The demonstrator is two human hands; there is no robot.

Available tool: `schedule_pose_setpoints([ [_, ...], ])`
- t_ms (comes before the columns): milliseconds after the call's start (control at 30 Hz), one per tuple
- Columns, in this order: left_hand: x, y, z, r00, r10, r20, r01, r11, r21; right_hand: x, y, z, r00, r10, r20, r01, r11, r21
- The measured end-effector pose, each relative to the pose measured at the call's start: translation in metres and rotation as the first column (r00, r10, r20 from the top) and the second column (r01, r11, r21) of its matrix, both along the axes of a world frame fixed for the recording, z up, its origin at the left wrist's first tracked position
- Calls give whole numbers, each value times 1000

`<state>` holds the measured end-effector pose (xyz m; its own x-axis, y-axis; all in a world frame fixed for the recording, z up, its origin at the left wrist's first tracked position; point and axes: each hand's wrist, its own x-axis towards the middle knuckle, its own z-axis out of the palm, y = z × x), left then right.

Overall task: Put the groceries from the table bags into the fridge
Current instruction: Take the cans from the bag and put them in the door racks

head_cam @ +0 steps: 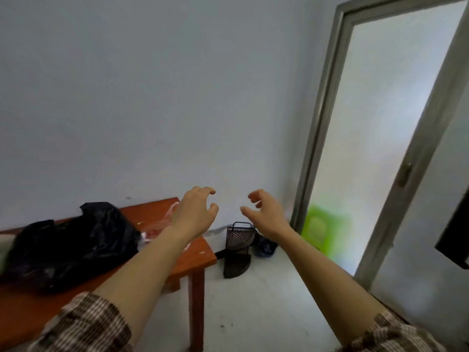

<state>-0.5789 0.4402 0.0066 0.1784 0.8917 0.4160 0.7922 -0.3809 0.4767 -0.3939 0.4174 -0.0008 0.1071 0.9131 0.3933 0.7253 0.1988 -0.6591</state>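
Head view: left hand (pixel 195 212) is released, thumb and fingers spread apart and half curled like a claw. It grasps nothing and touches nothing. Right hand (pixel 265 212) is in the same state: fingers bent, thumb held wide, nothing in it. The two hands are raised side by side at mid-frame with their palms turned toward each other and a gap of pale wall (pixel 152 97) between them.

Both forearms are bare and stretched forward, the left from the lower left corner and the right from the lower right. A brown checked sleeve is pushed up on each: left sleeve (pixel 86 323), right sleeve (pixel 396 334).

Task items: a crumpled black bag (pixel 71 245) lies on the reddish-brown table (pixel 147 212) at left of frame. A thin pink bag (pixel 154 231) lies just beside it to the right, partly hidden behind the left wrist. The contents of both bags cannot be made out.

Other items: a dark slotted rack (pixel 239 236) stands on the pale floor (pixel 253 301) against the wall, right of the table. A grey-framed frosted door (pixel 380 123) fills the right of frame, with a blurred green shape (pixel 322 229) showing low behind its glass.
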Motion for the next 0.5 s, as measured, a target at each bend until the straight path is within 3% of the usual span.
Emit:
schedule_pose_setpoints([
  [367, -187, 79, -70, 971, 237, -36, -240, 966, -99, -189, 118, -62, 959, 277, 65, -263, 950, -171],
  [500, -251, 127, -106, 945, 304, -119, -318, 939, -130, -246, 176, -95, 940, 336, 64, -315, 924, -215],
])
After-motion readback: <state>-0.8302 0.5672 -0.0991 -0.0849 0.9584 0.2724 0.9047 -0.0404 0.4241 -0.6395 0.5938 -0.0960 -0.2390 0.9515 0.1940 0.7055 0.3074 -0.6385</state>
